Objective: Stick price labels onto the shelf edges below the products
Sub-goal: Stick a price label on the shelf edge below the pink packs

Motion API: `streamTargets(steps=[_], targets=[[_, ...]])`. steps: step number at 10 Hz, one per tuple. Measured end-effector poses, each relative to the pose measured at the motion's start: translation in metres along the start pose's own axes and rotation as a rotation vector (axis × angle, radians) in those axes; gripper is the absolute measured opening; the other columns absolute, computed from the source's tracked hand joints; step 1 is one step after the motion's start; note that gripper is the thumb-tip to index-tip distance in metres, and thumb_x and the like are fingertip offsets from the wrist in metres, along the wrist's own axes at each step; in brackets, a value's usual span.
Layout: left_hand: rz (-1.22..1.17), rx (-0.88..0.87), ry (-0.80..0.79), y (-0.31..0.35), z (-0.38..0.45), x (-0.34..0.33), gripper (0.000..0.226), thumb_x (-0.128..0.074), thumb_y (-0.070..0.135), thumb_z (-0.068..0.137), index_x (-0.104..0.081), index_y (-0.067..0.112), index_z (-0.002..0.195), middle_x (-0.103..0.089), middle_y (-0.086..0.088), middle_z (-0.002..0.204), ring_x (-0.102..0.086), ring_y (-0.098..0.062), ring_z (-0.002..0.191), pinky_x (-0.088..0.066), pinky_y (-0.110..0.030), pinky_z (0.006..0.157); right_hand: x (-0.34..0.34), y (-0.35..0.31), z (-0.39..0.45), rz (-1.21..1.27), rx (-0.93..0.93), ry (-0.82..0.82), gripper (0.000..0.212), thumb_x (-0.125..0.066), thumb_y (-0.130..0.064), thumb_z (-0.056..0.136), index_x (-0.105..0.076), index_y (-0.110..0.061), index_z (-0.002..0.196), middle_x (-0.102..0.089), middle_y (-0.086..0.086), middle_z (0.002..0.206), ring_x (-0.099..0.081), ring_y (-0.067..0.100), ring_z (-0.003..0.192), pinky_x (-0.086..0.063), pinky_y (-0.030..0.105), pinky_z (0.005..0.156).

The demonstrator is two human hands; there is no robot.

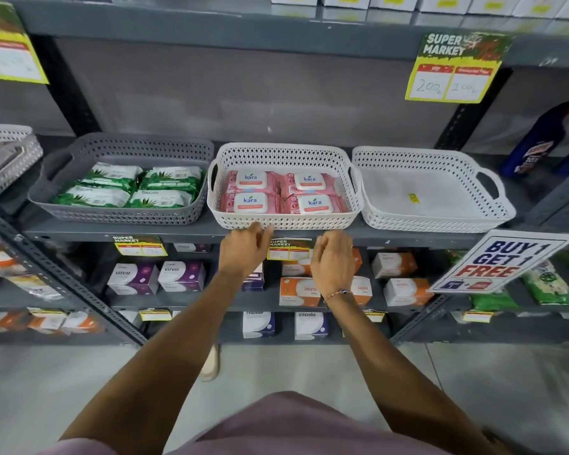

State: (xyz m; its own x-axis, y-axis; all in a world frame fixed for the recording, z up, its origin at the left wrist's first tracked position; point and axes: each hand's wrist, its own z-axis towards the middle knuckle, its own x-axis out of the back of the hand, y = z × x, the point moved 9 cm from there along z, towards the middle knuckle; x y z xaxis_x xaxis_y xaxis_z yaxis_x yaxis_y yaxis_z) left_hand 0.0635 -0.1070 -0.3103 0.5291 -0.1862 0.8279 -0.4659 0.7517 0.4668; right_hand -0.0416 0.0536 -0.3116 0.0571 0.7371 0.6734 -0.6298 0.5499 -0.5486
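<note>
A green-and-yellow price label (289,249) lies against the grey shelf edge (194,236), below the white basket (286,222) of pink Kara wipe packs (260,185). My left hand (243,249) has its fingertips on the label's upper left corner. At the label's right end my right hand (332,259) covers the edge with curled fingers. A second label of the same kind (140,246) is stuck on the same shelf edge below the grey basket (119,219) of green wipe packs (125,188).
An empty white basket (434,223) stands to the right. A "Buy 1 Get 1 Free" sign (503,261) hangs at the right shelf edge, and a large price card (457,68) hangs above. A blue bottle (539,142) stands far right. Boxed goods fill the lower shelves.
</note>
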Motion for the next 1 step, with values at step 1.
streamTargets(steps=[1], targets=[[-0.063, -0.183, 0.195, 0.0261, 0.0016, 0.0370, 0.028, -0.041, 0.022, 0.098, -0.057, 0.003, 0.084, -0.063, -0.017, 0.071, -0.058, -0.033, 0.062, -0.050, -0.042, 0.057, 0.0027, -0.0278, 0.0054, -0.114, 0.123, 0.023, 0.025, -0.043, -0.012, 0.095, -0.052, 0.000, 0.114, -0.054, 0.021, 0.127, -0.048, 0.034, 0.122, -0.043, 0.044, 0.103]])
